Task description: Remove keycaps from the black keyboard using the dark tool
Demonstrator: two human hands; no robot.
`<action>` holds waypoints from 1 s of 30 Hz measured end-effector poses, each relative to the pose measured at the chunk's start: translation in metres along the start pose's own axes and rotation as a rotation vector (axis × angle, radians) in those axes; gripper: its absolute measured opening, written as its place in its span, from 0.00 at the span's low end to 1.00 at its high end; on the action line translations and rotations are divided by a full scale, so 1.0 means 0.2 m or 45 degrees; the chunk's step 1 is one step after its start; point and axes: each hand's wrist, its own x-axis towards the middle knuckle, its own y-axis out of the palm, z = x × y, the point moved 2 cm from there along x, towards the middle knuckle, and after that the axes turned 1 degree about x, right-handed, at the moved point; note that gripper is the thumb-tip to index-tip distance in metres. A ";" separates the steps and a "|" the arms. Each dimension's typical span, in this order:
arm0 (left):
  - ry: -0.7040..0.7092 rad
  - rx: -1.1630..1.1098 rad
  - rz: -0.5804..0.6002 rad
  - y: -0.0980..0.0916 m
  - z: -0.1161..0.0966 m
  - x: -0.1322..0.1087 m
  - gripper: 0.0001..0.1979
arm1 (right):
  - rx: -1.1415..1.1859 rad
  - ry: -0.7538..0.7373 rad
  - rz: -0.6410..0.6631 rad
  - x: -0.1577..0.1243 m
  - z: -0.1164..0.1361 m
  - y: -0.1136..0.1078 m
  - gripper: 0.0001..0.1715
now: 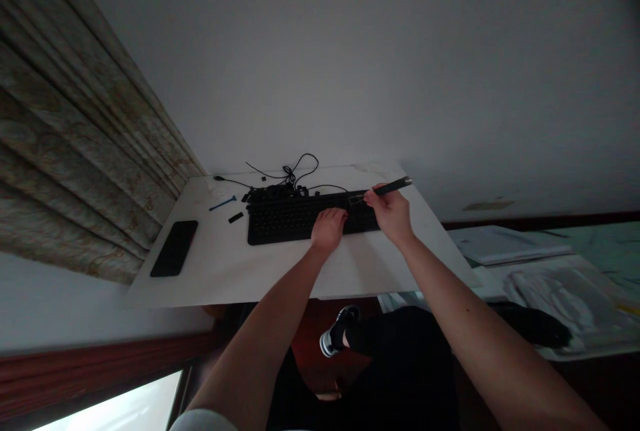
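A black keyboard (280, 225) lies across the white table, with many of its keys in place on the left side. My left hand (329, 227) rests on the keyboard's middle, fingers laid over the keys and nothing visible in them. To its right, my right hand (393, 211) is closed around a keycap puller (395, 185) with a dark handle and thin wire loops. The wire end points left and down over the keyboard's right part. Whether the wires touch a key is too small to tell. Behind the keyboard is a heap of loose black keycaps (273, 192).
A black cable (313, 155) loops behind the keyboard against the wall. Left of the keyboard lie a blue brush-like tool (223, 203) and a long black keycap (236, 217). A dark phone (175, 249) is near the table's left edge, beside a curtain (100, 151).
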 end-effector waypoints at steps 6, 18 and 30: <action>0.021 -0.011 -0.057 0.01 0.00 -0.01 0.11 | 0.421 0.448 -0.482 -0.06 -0.33 -0.23 0.28; -0.427 -0.327 -0.440 -0.30 0.34 0.07 0.11 | 0.152 0.407 -0.494 -0.14 -0.43 -0.26 0.27; -0.880 0.102 -0.107 -0.68 1.01 0.00 0.11 | 0.042 0.437 -0.480 -0.15 -0.41 -0.26 0.25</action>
